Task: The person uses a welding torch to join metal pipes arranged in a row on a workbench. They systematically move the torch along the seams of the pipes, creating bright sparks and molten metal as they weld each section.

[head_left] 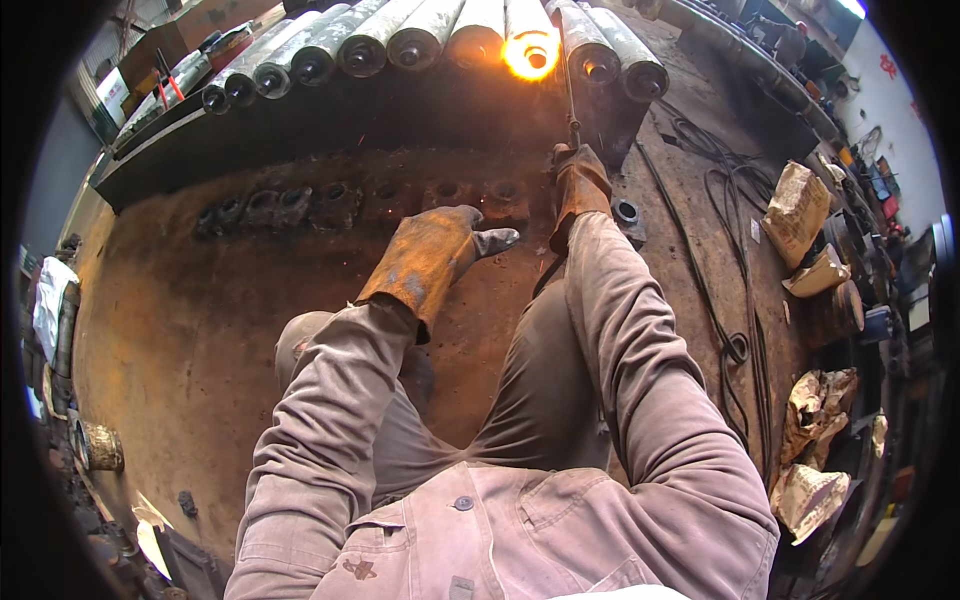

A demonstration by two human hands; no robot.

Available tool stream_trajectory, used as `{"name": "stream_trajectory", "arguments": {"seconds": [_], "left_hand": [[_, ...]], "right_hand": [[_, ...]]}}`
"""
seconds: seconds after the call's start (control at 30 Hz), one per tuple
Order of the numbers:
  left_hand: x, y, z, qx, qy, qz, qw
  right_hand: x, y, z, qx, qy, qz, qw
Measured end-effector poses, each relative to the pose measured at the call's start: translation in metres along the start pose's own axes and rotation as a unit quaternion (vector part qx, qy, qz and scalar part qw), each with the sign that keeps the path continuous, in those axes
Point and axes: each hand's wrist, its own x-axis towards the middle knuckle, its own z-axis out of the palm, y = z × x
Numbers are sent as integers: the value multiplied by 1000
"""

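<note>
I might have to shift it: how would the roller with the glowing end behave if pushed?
Being cylindrical, the roller would probably roll, though close neighbours on both sides may check it. Its long metal body looks stiff and likely heavy.

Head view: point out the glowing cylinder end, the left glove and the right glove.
Glowing cylinder end (531, 55): head view, middle of its face.
Left glove (425, 260): head view, its orange leather.
Right glove (583, 187): head view, its orange middle.

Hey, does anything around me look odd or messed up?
Yes: ahead of you, one roller glows bright orange at its near end, while most others look dark there. On your right, some brown paper lies crumpled, and the hoses lie in untidy loops.
</note>
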Motion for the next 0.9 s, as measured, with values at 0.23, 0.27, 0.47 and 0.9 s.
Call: {"name": "stream_trajectory", "arguments": {"seconds": [0.23, 0.27, 0.47, 0.9], "left_hand": [[19, -16, 2, 2, -33, -42, 999], [25, -20, 4, -2, -39, -40, 998], [38, -22, 13, 1, -33, -8, 999], [31, -18, 11, -17, 15, 39, 999]], "right_hand": [[-6, -2, -8, 8, -10, -2, 1000], [-7, -7, -6, 4, -7, 6, 1000], [2, -3, 0, -9, 22, 16, 1000], [-12, -16, 8, -13, -22, 18, 1000]]}}
